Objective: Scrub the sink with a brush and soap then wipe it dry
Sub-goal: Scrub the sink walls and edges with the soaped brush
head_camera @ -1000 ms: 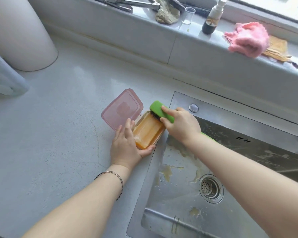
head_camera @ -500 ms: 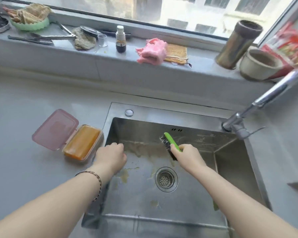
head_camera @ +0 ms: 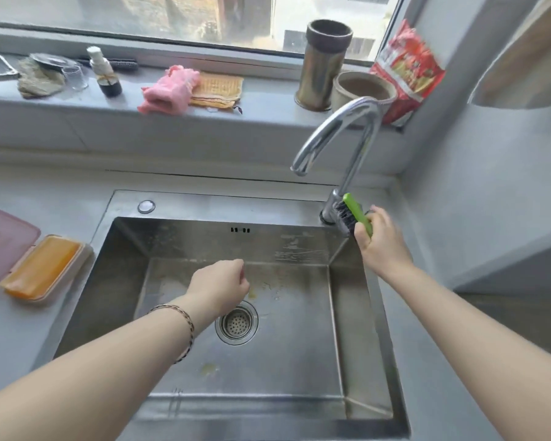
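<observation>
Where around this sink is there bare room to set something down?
The counter is bare between the open soap box, the sink rim and the back wall; a narrower strip lies right of the sink, near the right hand holding the brush. The windowsill is crowded with cloths, bottle and pots; the faucet corner is tight.

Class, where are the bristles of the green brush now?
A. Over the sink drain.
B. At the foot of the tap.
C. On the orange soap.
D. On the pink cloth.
B: the right hand grips the green brush at the back right corner of the sink, its bristles against the foot of the tap, away from the soap and the drain.
</observation>
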{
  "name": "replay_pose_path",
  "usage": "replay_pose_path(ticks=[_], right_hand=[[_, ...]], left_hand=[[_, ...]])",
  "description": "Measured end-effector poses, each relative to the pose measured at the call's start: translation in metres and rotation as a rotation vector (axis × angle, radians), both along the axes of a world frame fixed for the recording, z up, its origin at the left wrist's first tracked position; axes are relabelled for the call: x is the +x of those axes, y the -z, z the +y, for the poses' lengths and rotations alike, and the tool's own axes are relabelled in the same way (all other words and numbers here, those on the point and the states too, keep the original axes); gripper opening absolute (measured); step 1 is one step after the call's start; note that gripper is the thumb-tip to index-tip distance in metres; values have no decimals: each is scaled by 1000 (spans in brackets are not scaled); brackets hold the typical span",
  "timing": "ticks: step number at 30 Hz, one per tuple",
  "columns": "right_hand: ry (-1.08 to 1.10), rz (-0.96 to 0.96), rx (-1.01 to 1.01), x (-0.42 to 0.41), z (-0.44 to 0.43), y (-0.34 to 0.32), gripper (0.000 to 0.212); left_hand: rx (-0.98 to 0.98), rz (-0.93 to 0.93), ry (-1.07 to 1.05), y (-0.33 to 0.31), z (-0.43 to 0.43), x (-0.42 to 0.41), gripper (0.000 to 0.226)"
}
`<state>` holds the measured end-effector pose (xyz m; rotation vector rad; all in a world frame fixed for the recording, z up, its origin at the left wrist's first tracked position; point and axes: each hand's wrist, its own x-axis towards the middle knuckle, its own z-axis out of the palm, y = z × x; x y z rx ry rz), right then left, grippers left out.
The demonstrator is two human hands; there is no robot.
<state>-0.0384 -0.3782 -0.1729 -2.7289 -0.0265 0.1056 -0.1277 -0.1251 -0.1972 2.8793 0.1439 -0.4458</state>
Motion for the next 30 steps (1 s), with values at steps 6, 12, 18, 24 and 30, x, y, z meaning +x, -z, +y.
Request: replay_pose_path(ticks=[6, 12, 18, 24, 30], right_hand=[[-132, 23, -96, 28, -8, 6, 38], [24, -20, -140, 13, -16, 17, 37], [-138, -105, -82, 15, -18, 6, 50], [-159, -79, -155, 28, -14, 6, 37], [-149, -97, -127, 21, -20, 11, 34]], left_hand=[[82, -1, -17, -3, -10, 2, 20], [88, 26, -121, -4, 2, 4, 17], [65, 55, -172, 0, 0, 7, 17], [63, 58, -172, 0, -7, 7, 18], [63, 67, -192, 2, -5, 8, 18]])
